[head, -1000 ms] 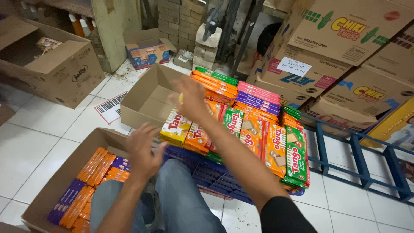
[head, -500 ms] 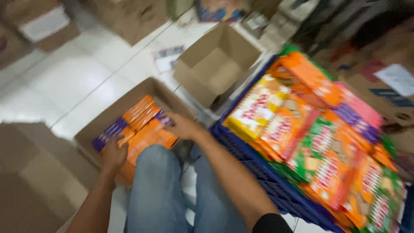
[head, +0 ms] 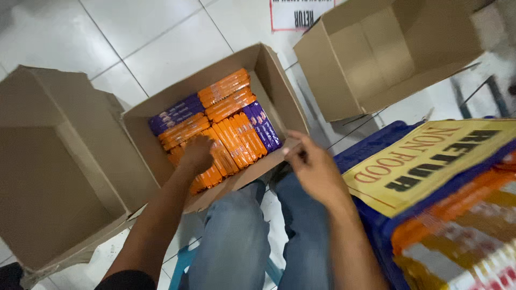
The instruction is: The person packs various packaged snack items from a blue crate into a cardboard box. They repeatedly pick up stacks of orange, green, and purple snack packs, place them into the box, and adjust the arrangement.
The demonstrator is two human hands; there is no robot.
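Down in the open brown cardboard box (head: pixel 271 70) at 11 o'clock, left hand (head: pixel 198 153) presses curled fingers onto slim orange and purple snack packs (head: pixel 232 140), probably light and slippery, best pinched edgewise, while right hand (head: pixel 312 166) hovers loosely curled, empty.

The packed carton (head: pixel 269 70) sits on the floor just before my knees, with packets (head: pixel 226 123) lying in rows inside it. My left hand (head: pixel 198 153) rests on those packets; my right hand (head: pixel 314 166) is at its near rim. An empty carton (head: pixel 48 177) stands left of it, another (head: pixel 376 59) right and behind, and the crate (head: pixel 365 156) right.
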